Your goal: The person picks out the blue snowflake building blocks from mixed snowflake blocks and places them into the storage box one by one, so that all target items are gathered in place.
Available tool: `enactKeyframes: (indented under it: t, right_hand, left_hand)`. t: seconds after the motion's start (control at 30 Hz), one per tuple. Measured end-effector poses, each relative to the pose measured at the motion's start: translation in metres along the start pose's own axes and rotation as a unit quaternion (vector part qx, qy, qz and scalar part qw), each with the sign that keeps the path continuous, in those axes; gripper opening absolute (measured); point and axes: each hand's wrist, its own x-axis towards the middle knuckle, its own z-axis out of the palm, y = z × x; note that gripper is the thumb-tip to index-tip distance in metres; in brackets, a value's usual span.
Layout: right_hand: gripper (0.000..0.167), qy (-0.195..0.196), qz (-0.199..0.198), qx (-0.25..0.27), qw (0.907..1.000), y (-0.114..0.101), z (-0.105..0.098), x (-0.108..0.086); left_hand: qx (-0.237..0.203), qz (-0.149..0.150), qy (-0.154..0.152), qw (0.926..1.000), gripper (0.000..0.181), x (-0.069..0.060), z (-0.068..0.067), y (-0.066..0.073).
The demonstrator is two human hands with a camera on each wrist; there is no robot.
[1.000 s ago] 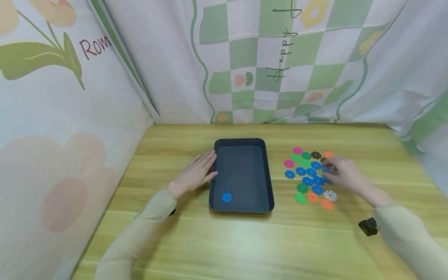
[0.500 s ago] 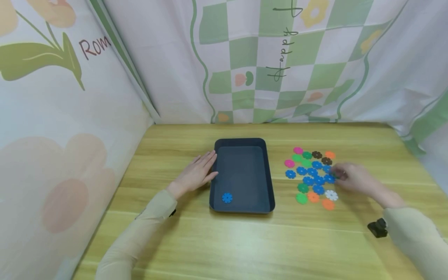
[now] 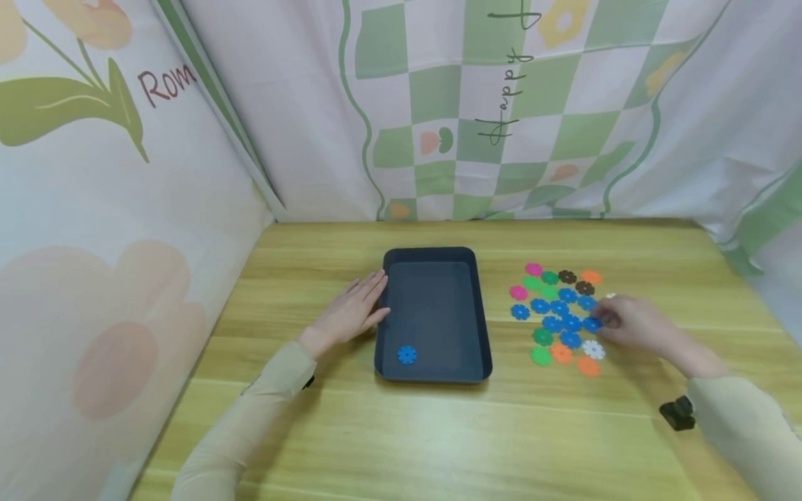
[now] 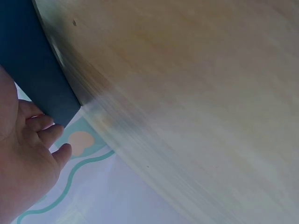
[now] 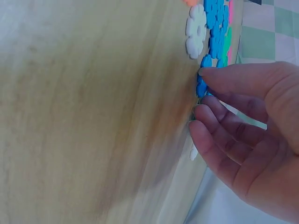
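Crowding the wood-grain worktop (image 3: pixel 432 442) at centre right, flat multicoloured flower-shaped discs (image 3: pixel 559 307) could scatter if interlocking petals catch. The right hand (image 3: pixel 638 325), fingers curled narrow, touches one royal-blue disc (image 3: pixel 592 325); whether it pinches, cannot tell. At centre, the left hand (image 3: pixel 346 309), fingers straight, meets a dark-grey rectangular tray (image 3: pixel 432 313). Floral fabric (image 3: pixel 94 188), upper left, reads "Rom"; checked green-and-white curtain (image 3: pixel 482 104), upper centre, "Happy," sideways.

Both sleeves (image 3: pixel 742 428) are beige, with a blocky black device (image 3: pixel 677 413) at the right cuff (image 3: pixel 703 387) and perhaps the left.
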Motion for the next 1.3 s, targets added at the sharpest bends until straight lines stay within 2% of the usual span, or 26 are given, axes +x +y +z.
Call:
enactKeyframes:
  t: [0.3, 0.57, 1.03, 1.3]
  right_hand:
    - [0.031, -0.011, 0.006, 0.014, 0.9998, 0.0003, -0.0016, -0.0029]
    - [0.029, -0.018, 0.004, 0.005, 0.9998, 0.0032, -0.0018, -0.0048]
    - [0.033, 0.0, -0.005, 0.004, 1.0, 0.0014, -0.0004, -0.0039]
    - [0.031, -0.009, -0.002, 0.002, 1.0, 0.0017, 0.0012, -0.0041]
  left_hand:
    - [0.002, 0.001, -0.001, 1.0, 0.069, -0.0011, -0.0017, 0.0005]
    - [-0.004, 0.001, 0.003, 1.0, 0.069, -0.0009, -0.0004, 0.0004]
    - [0.002, 0.005, 0.017, 0.9998, 0.069, 0.0004, 0.0023, -0.0013]
    - [0.008, 0.001, 0.008, 0.9999, 0.069, 0.0007, 0.0021, -0.0004]
